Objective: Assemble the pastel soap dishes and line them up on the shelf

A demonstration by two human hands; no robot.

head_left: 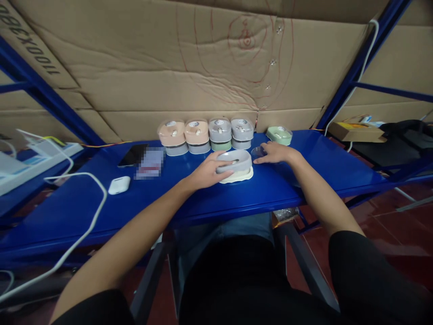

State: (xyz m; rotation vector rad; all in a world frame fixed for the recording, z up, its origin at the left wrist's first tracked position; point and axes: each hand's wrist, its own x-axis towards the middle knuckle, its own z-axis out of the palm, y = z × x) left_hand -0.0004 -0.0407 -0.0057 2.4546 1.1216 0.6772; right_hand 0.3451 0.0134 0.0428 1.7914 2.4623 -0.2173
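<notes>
My left hand (210, 171) grips a grey oval box (238, 163) from its left side. Some of its fingers reach into the open top, and the thumb lies along the front wall. Under the box is a cream-coloured base or tray (241, 176) with a wavy edge. Just to the right, my right hand (277, 153) has its fingers and thumb about a clear lid (258, 152), close to the table surface. A small dark item shows inside the grey box, too unclear to name.
Behind my hands stand stacked boxes, peach (196, 132) and grey (241, 131). A green box (280, 134) sits at the back right. On the blue table (199, 205) at left lie a phone (131, 155), a blurred-out item (149, 163), a white earbud case (119, 185) and a white cable (96, 216).
</notes>
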